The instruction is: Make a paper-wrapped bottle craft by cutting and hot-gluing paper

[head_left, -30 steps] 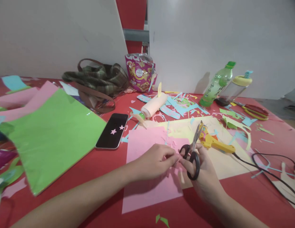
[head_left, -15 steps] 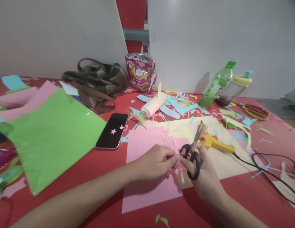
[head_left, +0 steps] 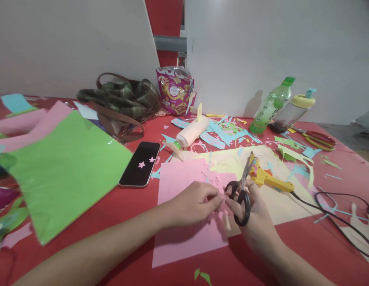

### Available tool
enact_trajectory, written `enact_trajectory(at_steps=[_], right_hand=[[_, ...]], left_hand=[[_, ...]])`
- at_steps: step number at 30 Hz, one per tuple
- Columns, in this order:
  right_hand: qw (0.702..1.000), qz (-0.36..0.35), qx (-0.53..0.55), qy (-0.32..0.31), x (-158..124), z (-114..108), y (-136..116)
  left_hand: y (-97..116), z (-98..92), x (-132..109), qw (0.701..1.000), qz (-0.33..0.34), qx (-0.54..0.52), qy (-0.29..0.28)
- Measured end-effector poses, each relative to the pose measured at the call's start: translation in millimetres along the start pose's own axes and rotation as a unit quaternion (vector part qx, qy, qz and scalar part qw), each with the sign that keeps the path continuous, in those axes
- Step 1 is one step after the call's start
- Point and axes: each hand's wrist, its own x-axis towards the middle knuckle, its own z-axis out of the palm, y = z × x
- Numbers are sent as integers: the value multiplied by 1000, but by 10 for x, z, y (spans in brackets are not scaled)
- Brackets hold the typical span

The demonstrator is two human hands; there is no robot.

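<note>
My right hand (head_left: 256, 214) grips black-handled scissors (head_left: 242, 186), fingers through the loops, blades closed and pointing up and away. My left hand (head_left: 193, 204) is pinched at the fingertips right beside the scissor handles; what it pinches is too small to make out. Both hands hover over a pink paper sheet (head_left: 184, 238) lying on the red table (head_left: 127, 206). A yellow glue gun (head_left: 269, 178) lies just behind the scissors on a cream sheet (head_left: 279, 202).
A phone (head_left: 140, 163) with two pink stars on it lies left of the pink sheet. Green paper (head_left: 62, 167), a plaid bag (head_left: 122, 101), a snack pouch (head_left: 175, 89), a glue tube (head_left: 192, 133), two bottles (head_left: 270, 105), red-yellow scissors (head_left: 317, 139), a black cable (head_left: 336, 210) and scraps lie around.
Almost nothing has changed; the scissors and both hands shifted only slightly.
</note>
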Motion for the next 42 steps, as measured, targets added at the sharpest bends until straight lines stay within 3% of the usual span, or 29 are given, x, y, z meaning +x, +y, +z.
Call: enact_trajectory(at_steps=[21, 26, 35, 42], right_hand=[[1000, 6, -5, -8, 4, -9, 1], [999, 32, -16, -5, -8, 7, -5], [978, 45, 6, -203, -28, 10, 55], [963, 64, 14, -263, -44, -33, 107]], left_hand=[[12, -15, 8, 1000, 11, -21, -3], [4, -73, 16, 999, 18, 19, 29], [25, -275, -7, 982, 9, 42, 183], [71, -263, -23, 983, 11, 94, 159]])
